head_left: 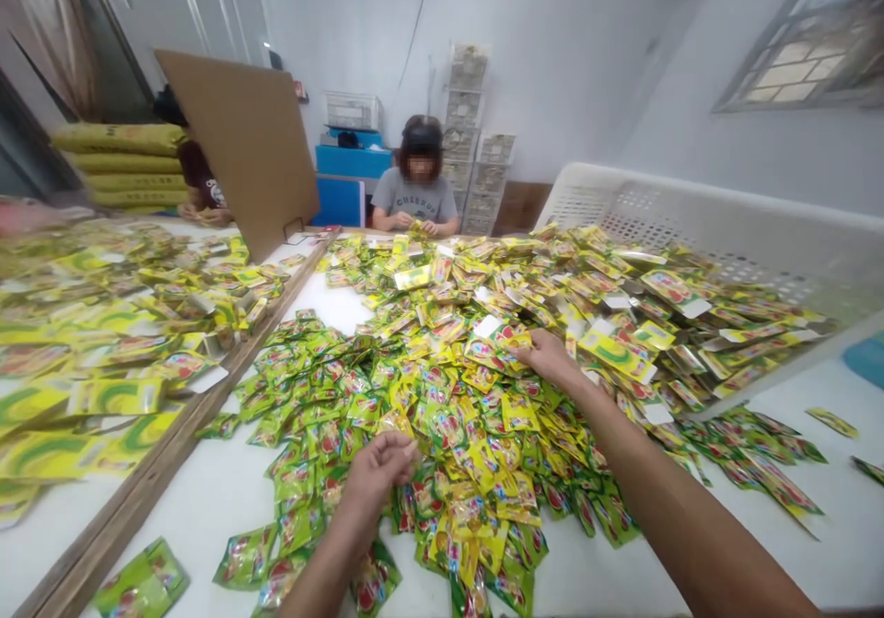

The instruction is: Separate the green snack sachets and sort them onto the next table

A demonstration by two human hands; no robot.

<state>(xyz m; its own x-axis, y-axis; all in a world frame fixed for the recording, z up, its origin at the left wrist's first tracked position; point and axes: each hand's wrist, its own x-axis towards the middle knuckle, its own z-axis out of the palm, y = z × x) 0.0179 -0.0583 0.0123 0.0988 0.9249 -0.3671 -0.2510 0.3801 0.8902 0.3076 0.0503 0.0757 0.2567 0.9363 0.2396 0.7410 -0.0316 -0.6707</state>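
A wide heap of small green and yellow sachets (442, 425) printed with red fruit lies in front of me. My left hand (383, 466) is over its near side, fingers curled in and thumb pressed to them. Just beyond those fingertips is a yellow sachet (397, 422); whether they grip anything is hidden. Farther out to the right, my right hand (549, 358) is closed at the edge of a pile of small yellow cartons (614, 353). Its fingertips pinch a yellow carton (512, 342), partly covered by the fingers.
A white perforated basket (691, 213) lies tipped on the right, cartons spilling from it. A wooden strip (172, 443) divides the table, with more cartons (110, 351) on the left. A cardboard panel (241, 148) stands at the back. A person (418, 185) sits opposite.
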